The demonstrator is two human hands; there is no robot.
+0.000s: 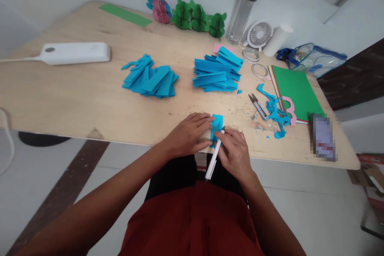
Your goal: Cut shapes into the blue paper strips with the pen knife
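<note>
At the table's front edge lies a small blue paper strip [218,121], partly covered by fingers. My left hand [192,134] rests on the tabletop with its fingers stretched out and the thumb apart, fingertips touching the strip's left side. My right hand [235,150] is closed around a white pen [215,157], whose dark tip points away from me over the strip's right edge. Farther back sit two piles of folded blue paper strips, a left pile [153,78] and a right pile [217,72].
Right of my hands are thread snips [258,107], blue paper scraps [274,108], a pink paper cutout [289,110], coloured sheets [297,92] and a phone [323,138]. Behind stand a bottle [243,12], a fan [259,34] and green paper shapes [198,18]. A white power bank [76,53] lies left.
</note>
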